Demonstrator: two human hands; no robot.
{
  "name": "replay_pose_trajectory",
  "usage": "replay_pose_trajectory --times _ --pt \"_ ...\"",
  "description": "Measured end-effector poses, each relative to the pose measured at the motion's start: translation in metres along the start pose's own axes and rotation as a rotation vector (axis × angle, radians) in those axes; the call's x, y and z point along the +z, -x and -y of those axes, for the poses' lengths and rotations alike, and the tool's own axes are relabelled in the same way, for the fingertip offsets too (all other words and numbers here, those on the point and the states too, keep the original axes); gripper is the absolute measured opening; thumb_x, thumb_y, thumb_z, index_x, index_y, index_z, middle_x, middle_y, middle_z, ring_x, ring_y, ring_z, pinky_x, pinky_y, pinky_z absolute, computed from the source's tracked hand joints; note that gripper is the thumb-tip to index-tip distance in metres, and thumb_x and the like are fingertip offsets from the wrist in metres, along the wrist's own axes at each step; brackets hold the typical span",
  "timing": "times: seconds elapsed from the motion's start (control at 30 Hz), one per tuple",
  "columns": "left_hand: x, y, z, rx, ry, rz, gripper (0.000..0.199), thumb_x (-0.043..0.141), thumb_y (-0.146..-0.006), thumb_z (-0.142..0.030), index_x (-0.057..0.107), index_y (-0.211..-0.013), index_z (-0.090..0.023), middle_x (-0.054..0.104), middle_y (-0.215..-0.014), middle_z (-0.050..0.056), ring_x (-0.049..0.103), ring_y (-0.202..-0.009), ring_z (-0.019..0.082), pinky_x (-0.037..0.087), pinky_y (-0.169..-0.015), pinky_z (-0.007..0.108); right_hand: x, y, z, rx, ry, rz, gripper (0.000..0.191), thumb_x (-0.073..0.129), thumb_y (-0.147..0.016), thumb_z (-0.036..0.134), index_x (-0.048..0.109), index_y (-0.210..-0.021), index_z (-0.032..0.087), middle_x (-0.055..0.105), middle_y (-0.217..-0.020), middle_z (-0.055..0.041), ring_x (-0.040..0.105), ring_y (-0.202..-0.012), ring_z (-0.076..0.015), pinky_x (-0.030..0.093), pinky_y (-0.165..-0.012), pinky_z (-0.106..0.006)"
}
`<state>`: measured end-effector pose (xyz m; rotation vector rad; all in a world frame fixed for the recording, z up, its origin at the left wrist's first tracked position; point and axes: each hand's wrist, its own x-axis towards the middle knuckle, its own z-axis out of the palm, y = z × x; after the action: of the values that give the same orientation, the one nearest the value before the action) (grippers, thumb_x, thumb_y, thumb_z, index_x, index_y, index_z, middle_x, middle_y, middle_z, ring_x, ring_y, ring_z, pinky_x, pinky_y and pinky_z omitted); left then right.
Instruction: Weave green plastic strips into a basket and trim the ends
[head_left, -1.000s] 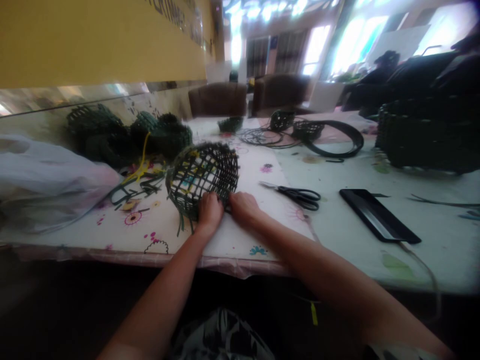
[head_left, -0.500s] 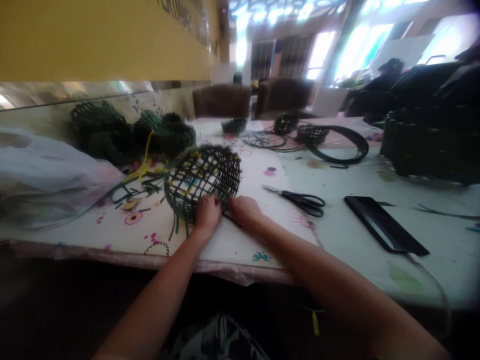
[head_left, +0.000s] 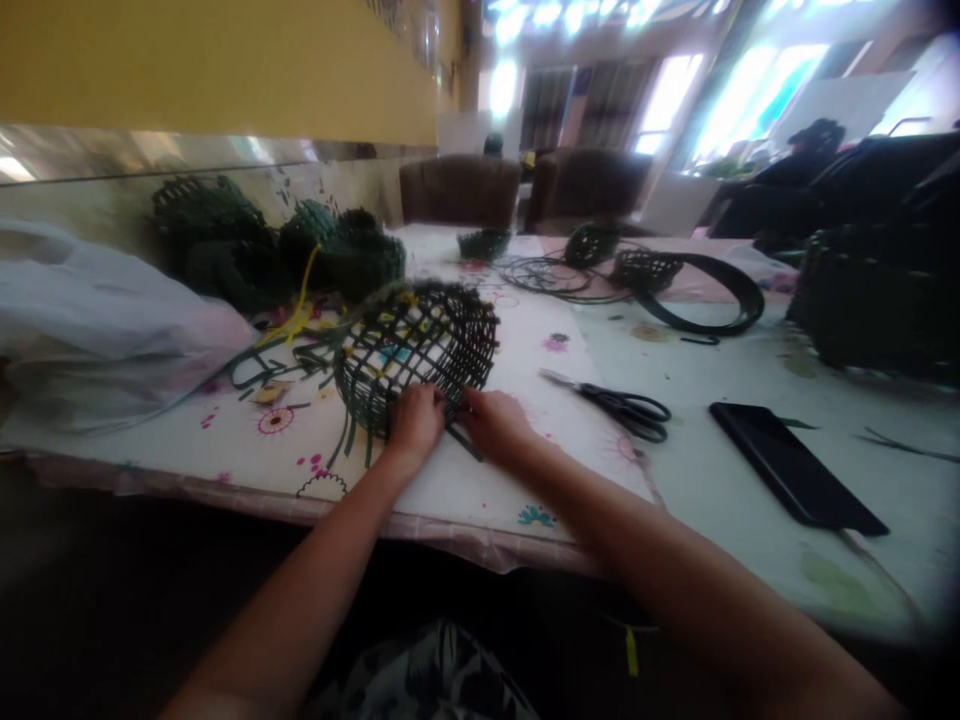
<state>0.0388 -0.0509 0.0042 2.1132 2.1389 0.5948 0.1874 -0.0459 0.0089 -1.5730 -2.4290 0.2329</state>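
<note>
A dark green woven basket (head_left: 457, 335) with an open lattice lies tilted on the flowered tablecloth (head_left: 450, 490), loose strip ends hanging from its near side. My left hand (head_left: 417, 420) is closed on the basket's near edge, its fingertips partly hidden by the weave. Close beside it, my right hand (head_left: 495, 420) pinches at the same edge, where a dark strip (head_left: 466, 443) sticks out beneath the fingers. Whether the right fingers hold that strip or the basket wall is too blurred to make out.
Black-handled scissors (head_left: 622, 408) and a phone (head_left: 795, 465) on a cable lie to the right. A white plastic bag (head_left: 97, 330) sits at left, before more green baskets (head_left: 337, 250). Farther back are a coiled band (head_left: 705, 300) and thin strips (head_left: 547, 278). A large dark basket (head_left: 885, 300) stands right.
The view has shifted slightly, so the table things sit farther right in the picture. Both hands stay at the basket's near edge, the right one turned a little.
</note>
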Motion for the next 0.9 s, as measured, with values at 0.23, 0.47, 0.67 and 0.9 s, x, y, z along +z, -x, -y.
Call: replay_pose_trajectory --times 0.23,0.47,0.67,0.9 --pt "-0.006 0.002 -0.007 0.067 -0.127 0.043 0.025 0.048 -0.09 -0.016 0.072 -0.096 -0.013 0.067 -0.104 0.014 0.065 -0.095 0.026 0.049 -0.084 0.034 0.004 -0.001 0.001 0.039 0.01 -0.007 0.022 0.045 -0.094 0.03 0.064 -0.098 0.019 0.073 -0.094 -0.009 0.064 -0.082 -0.0208 0.033 -0.063 -0.029" --pt "-0.004 -0.003 0.002 0.035 -0.023 0.053 0.017 0.055 -0.088 -0.016 0.068 -0.098 -0.012 0.07 -0.099 0.012 0.065 -0.096 0.022 0.047 -0.084 0.029 0.008 0.0 0.004 0.081 -0.003 -0.012 0.023 0.045 -0.094 0.031 0.063 -0.102 0.019 0.073 -0.095 -0.0103 0.066 -0.083 -0.0227 0.036 -0.064 -0.029" --pt "-0.003 0.0 0.007 0.005 0.148 -0.007 0.014 0.058 -0.084 -0.015 0.071 -0.091 -0.016 0.072 -0.09 0.007 0.066 -0.084 0.019 0.046 -0.076 0.026 0.008 0.002 0.009 0.085 -0.004 -0.027 0.024 0.042 -0.095 0.026 0.061 -0.107 0.016 0.073 -0.096 -0.0133 0.065 -0.082 -0.0229 0.036 -0.064 -0.029" --pt "-0.002 0.002 0.01 0.026 0.201 -0.012 0.015 0.061 -0.081 -0.013 0.073 -0.09 -0.015 0.071 -0.094 0.009 0.065 -0.087 0.018 0.047 -0.079 0.026 0.013 0.0 0.006 0.085 -0.001 -0.075 0.02 0.046 -0.094 0.029 0.063 -0.097 0.018 0.073 -0.092 -0.0104 0.065 -0.079 -0.0221 0.029 -0.06 -0.029"
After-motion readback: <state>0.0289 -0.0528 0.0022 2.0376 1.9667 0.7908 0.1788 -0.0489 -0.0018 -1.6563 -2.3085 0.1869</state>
